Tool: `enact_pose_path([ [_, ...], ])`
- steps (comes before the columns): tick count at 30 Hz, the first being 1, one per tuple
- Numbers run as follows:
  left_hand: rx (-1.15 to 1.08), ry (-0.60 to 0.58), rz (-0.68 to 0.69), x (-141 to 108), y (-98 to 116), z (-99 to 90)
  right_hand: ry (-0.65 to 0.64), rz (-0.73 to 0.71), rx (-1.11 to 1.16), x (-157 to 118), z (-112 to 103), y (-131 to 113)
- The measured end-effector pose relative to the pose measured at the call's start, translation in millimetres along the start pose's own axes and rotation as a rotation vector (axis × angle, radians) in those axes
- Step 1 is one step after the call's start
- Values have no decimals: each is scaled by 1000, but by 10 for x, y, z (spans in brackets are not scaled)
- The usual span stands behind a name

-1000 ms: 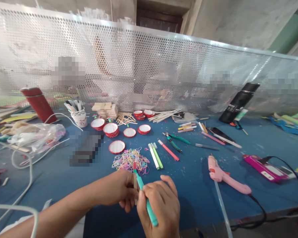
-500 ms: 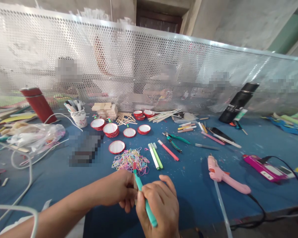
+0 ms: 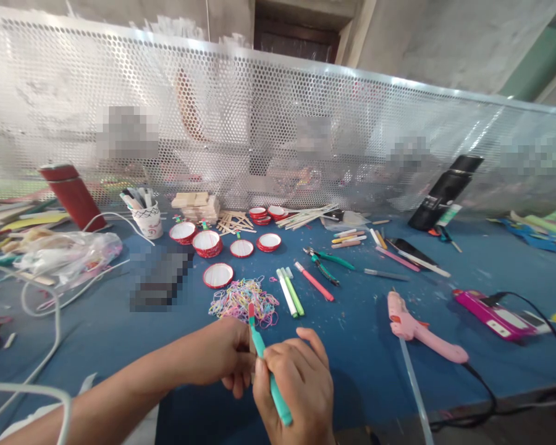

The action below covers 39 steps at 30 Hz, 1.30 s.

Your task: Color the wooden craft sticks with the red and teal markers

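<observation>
My right hand (image 3: 301, 383) is closed round a teal marker (image 3: 280, 398), whose tip touches a narrow wooden craft stick (image 3: 251, 310). The stick's upper end is coloured red, with green just below. My left hand (image 3: 236, 352) pinches this stick lower down, where the fingers hide most of it. Just beyond both hands lies a heap of pastel rubber bands (image 3: 241, 298). A white-and-green marker (image 3: 286, 293), a light green marker (image 3: 294, 293) and a coral-red marker (image 3: 314, 281) rest to the right of the heap.
Red-rimmed round lids (image 3: 218, 275) and wooden sticks (image 3: 235, 221) lie further back. A phone (image 3: 160, 281) is on the left, green pliers (image 3: 324, 266) mid-right. A pink glue gun (image 3: 421, 334) with its cord lies right. A perforated metal screen (image 3: 278, 123) borders the blue table.
The marker and my right hand have shifted very slightly against the stick. Everything else looks the same.
</observation>
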<state>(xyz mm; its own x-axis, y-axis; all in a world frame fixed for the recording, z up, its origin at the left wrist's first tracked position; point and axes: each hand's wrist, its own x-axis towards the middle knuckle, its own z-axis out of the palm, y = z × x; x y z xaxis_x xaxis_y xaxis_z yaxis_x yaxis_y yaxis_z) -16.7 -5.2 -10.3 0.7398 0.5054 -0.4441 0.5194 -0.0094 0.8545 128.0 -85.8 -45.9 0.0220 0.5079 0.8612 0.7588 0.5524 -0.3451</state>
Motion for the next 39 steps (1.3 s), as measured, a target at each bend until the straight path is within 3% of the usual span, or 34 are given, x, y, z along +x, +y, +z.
enact_pose_path([
  [15, 0, 5, -23, 7, 16, 8, -5, -18, -6, 4, -1, -6],
  [21, 6, 12, 10, -6, 24, -11, 15, 40, -37, -10, 1, -9],
  [33, 4, 16, -11, -7, 20, 1, -23, -21, -10, 5, 1, -4],
  [39, -14, 8, 1, -10, 11, 0, 20, 50, -56, -15, 13, -10],
])
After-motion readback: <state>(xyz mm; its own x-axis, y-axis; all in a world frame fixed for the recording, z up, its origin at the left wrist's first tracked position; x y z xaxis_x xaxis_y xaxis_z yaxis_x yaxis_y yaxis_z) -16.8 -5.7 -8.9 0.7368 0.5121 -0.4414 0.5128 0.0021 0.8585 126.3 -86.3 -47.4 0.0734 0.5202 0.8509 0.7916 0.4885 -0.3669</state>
